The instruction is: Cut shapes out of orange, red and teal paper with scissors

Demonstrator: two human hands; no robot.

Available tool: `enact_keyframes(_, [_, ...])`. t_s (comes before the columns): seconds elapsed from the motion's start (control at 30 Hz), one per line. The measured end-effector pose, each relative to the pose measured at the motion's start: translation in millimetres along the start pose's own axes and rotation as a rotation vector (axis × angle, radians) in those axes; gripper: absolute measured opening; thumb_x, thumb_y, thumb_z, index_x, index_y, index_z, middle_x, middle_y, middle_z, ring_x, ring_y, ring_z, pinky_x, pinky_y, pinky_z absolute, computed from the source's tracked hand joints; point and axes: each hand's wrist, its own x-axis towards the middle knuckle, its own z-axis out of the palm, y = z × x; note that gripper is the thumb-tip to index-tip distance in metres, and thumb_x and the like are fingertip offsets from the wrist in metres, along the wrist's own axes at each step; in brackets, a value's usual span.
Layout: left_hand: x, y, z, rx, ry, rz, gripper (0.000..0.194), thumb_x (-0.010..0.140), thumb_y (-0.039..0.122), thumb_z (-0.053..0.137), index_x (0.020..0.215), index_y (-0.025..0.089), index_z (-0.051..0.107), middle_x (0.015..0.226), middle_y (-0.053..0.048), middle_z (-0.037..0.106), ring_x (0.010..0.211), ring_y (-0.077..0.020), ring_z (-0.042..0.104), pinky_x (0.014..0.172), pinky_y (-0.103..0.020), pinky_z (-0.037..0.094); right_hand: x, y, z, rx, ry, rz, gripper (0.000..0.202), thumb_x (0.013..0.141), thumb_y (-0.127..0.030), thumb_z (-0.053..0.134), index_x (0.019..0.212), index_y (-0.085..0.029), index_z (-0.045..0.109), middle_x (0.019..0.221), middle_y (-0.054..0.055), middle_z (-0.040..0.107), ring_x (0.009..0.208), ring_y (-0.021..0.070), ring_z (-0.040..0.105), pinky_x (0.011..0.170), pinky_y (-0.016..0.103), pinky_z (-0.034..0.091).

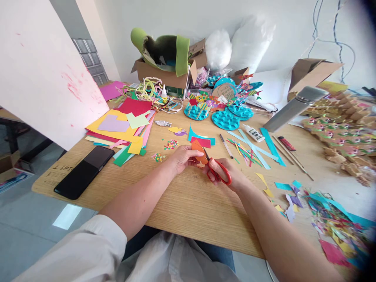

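Note:
My left hand (185,158) pinches a small piece of orange paper (197,147) above the wooden table. In my right hand (225,172) are red-handled scissors (227,177), their dark blades at the right edge of the orange paper. How far the blades are apart is too small to tell. Just beyond lie a crimson paper piece (200,142) and a curved teal scrap (192,133). Small piles of colored paper dots (171,145) sit left of them, near yellow and purple cut shapes (179,132). A pen (226,146) rests to the right.
Colored paper sheets (117,125) and a black phone (84,171) occupy the left side. Blue egg-tray discs (225,120) stand at the back. Rightward are a white glue bottle (253,132), paper strips (252,145), a grey thermos (293,109), wooden sticks (293,157) and a scrap heap (342,227).

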Motion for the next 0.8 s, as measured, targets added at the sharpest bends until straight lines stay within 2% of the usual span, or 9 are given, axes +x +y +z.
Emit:
enact_keyframes(0.27, [1.2, -1.4, -1.0, -0.016, 0.013, -0.002, 0.022, 0.059, 0.018, 0.082, 0.073, 0.01, 0.068, 0.071, -0.005, 0.068, 0.056, -0.0088, 0.058, 0.054, -0.021, 0.042, 0.1, 0.8, -0.5, 0.011, 0.012, 0.008, 0.058, 0.074, -0.074, 0.06, 0.066, -0.016, 0.062, 0.047, -0.002, 0.05, 0.04, 0.0111, 0.046, 0.043, 0.026, 0.033])
enact_keyframes(0.53, [-0.2, 0.9, -0.4, -0.005, 0.008, -0.005, 0.026, 0.06, 0.024, 0.082, 0.076, 0.011, 0.068, 0.073, -0.006, 0.068, 0.057, -0.0102, 0.059, 0.053, -0.022, 0.042, -0.7, -0.7, 0.6, 0.029, 0.018, 0.009, 0.059, 0.072, -0.074, 0.062, 0.065, -0.016, 0.062, 0.046, -0.002, 0.05, 0.039, 0.0103, 0.044, 0.044, 0.025, 0.032])
enact_keyframes(0.8, [2.0, -0.9, -2.0, -0.015, 0.008, -0.008, 0.026, 0.059, 0.021, 0.08, 0.08, 0.011, 0.067, 0.078, -0.006, 0.069, 0.059, -0.0108, 0.06, 0.055, -0.022, 0.043, 0.7, 3.0, -1.0, 0.003, 0.019, -0.016, 0.066, 0.075, -0.08, 0.054, 0.069, -0.015, 0.064, 0.047, -0.001, 0.05, 0.039, 0.01, 0.044, 0.044, 0.026, 0.032])
